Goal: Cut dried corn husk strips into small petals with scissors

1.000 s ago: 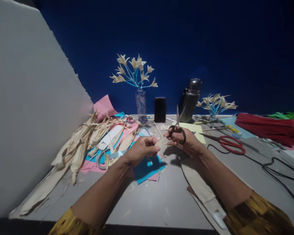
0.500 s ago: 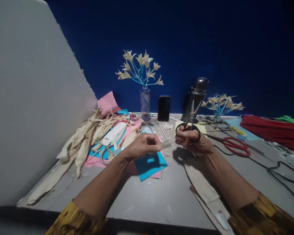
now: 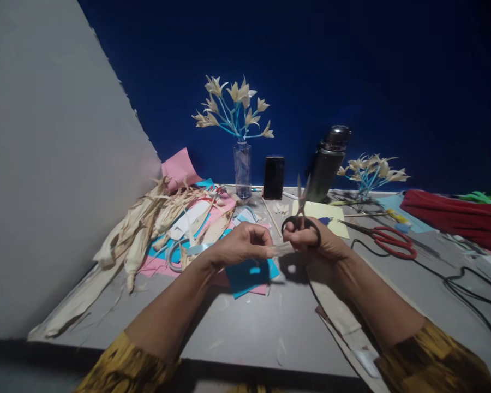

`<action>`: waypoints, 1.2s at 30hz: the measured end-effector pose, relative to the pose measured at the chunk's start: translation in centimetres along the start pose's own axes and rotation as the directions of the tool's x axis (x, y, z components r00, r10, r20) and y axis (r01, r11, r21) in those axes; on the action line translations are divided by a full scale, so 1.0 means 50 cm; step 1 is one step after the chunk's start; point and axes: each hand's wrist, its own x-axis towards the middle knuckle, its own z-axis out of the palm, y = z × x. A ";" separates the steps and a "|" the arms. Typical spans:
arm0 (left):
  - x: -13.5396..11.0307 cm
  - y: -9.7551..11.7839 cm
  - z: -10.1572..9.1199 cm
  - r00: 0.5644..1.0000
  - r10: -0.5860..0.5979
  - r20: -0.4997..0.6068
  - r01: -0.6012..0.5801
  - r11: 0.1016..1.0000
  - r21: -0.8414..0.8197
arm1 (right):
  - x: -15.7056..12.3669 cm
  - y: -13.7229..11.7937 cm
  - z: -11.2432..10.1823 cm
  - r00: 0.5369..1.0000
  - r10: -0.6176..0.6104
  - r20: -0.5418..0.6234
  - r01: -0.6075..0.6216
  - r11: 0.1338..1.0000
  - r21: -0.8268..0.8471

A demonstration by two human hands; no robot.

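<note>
Between the thumb and fingers of my left hand (image 3: 247,243) is a small pale piece of corn husk (image 3: 282,249), its free end pointing right. My right hand (image 3: 311,234) is closed around black-handled scissors (image 3: 300,218), whose blades point up and stand slightly apart. The fingertips of my right hand are at the husk's right end; whether they pinch it I cannot tell. Below my hands lies a blue paper square (image 3: 249,278) on pink paper. A pile of dried corn husks (image 3: 141,234) spreads to the left of my left hand.
A glass vase (image 3: 242,172) with husk flowers, a phone (image 3: 274,177) and a flask (image 3: 329,164) stand along the blue wall. Red-handled scissors (image 3: 393,243), a black cable (image 3: 454,279) and red cloth (image 3: 454,218) lie at the right. A long husk strip (image 3: 335,305) lies under my right forearm.
My right hand has moved left with the scissors, closer to my left hand, and its fingers now meet the husk piece. The view has shifted slightly.
</note>
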 end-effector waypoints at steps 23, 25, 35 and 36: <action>-0.006 0.000 -0.006 0.999 0.021 -0.026 -0.022 0.998 -0.056 | 0.007 0.014 -0.007 0.993 -0.113 -0.043 0.118 0.980 0.159; -0.003 -0.002 0.000 1.000 0.003 -0.019 -0.003 0.999 -0.048 | 0.008 0.024 0.008 0.994 -0.096 -0.043 0.095 0.995 -0.012; -0.006 0.005 -0.007 0.998 0.034 -0.062 -0.038 0.997 -0.063 | 0.000 0.002 0.004 0.992 -0.117 -0.054 0.125 0.978 0.169; -0.006 0.004 -0.008 0.997 0.031 -0.071 -0.036 0.997 -0.068 | 0.001 0.006 0.003 0.992 -0.119 -0.045 0.124 0.984 0.131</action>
